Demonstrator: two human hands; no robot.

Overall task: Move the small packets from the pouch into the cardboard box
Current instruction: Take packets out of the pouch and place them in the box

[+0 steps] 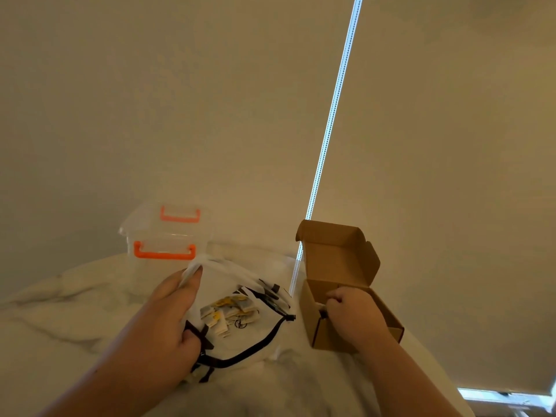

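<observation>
A: Hands?
B: Left hand (168, 320) pinches the pouch (228, 272) at its upper edge, with the thumb on the zip rim, holding the mouth open. Right hand (352, 308) is inside the cardboard box (313, 326), fingers curled on a pale scrap. I judge it one of the small packets (231, 314).
A: Remaining stock?
B: A heap lies in the pouch, just left of the box.
A: Step?
B: Deposit, mid-task. Next: let go in the box, return to the pouch mouth, and pinch more flat packets clear of the zip.
</observation>
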